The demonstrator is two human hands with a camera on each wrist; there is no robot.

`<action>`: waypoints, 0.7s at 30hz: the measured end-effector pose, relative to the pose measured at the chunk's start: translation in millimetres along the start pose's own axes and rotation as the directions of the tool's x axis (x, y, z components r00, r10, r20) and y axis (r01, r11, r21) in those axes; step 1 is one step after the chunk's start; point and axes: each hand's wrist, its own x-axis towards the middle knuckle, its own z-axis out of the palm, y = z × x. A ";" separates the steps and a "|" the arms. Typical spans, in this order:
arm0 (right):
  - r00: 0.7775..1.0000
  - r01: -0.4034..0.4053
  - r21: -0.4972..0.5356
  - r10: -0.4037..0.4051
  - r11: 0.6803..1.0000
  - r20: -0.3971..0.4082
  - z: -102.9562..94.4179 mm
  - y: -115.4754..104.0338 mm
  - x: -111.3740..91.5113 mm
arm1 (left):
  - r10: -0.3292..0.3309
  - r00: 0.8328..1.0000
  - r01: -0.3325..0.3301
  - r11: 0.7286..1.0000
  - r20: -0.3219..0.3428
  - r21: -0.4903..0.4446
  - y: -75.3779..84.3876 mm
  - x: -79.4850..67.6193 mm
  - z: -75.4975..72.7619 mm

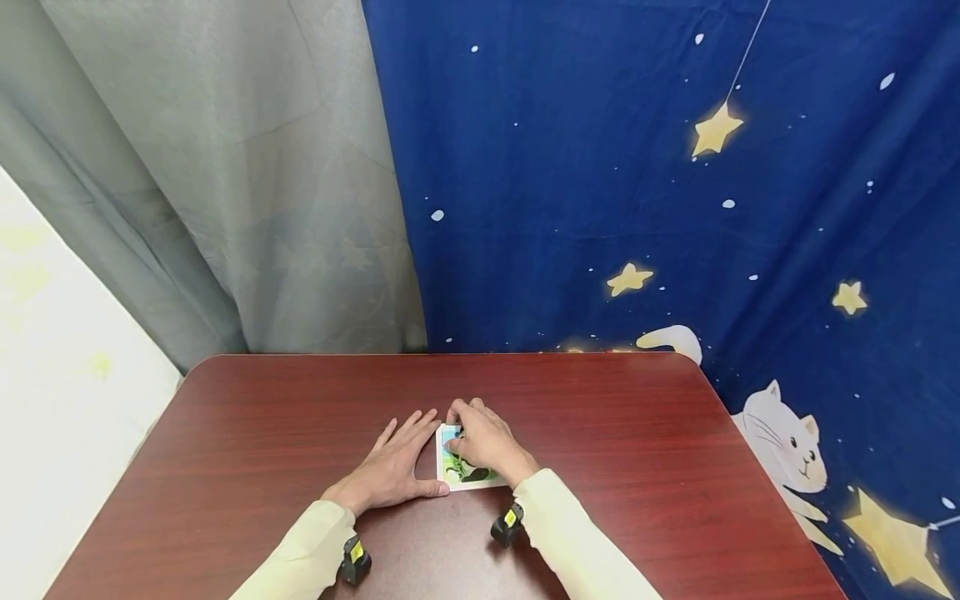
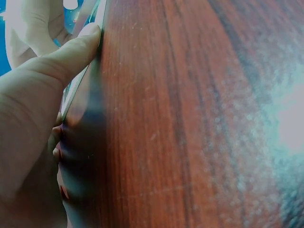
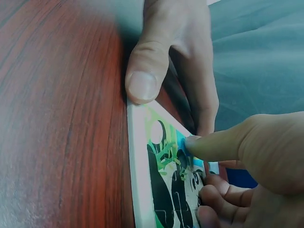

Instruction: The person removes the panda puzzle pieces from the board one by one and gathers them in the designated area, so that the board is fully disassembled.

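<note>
A small panda picture puzzle [image 1: 459, 477] in a white frame [image 3: 139, 190] lies flat on the dark red table [image 1: 600, 433]. My left hand [image 1: 390, 468] lies flat on the table just left of it, fingers straight. Its thumb [image 3: 142, 71] presses against the frame's near-left corner, as the left wrist view also shows [image 2: 71, 54]. My right hand [image 1: 487, 437] rests on top of the puzzle and covers much of it. Its thumb [image 3: 218, 146] touches the picture and its bent fingers [image 3: 216, 199] press their tips on the picture. Whether a loose piece lies under them is hidden.
A grey curtain [image 1: 225, 183] and a blue star-and-cat cloth [image 1: 637, 167] hang right behind the table's far edge. A small camera sits on each wrist [image 1: 355, 560] [image 1: 507, 525]. A pale floor [image 1: 60, 350] shows at the left.
</note>
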 end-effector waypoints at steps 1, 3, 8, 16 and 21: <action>1.000 -0.004 0.013 0.004 1.000 0.000 -0.3 0.3 0.5 | 0.001 1.000 -0.001 1.000 -0.001 0.000 0.3 0.1 -0.3; 1.000 -0.009 0.034 0.009 0.999 0.002 0.1 1.7 1.6 | 0.003 1.000 -0.003 1.000 -0.004 -0.001 0.8 0.2 -0.9; 1.000 -0.028 0.143 0.028 0.989 0.002 4.2 8.4 4.8 | 0.002 1.000 -0.002 1.000 -0.001 -0.009 1.8 0.5 -0.8; 0.999 -0.016 0.309 0.027 0.951 -0.031 0.9 16.2 4.4 | 0.008 1.000 -0.008 1.000 -0.010 -0.006 1.8 1.4 0.9; 0.999 -0.002 0.371 0.017 0.929 -0.038 -4.7 19.3 -0.9 | -0.002 1.000 0.002 1.000 0.002 -0.014 1.4 0.4 0.8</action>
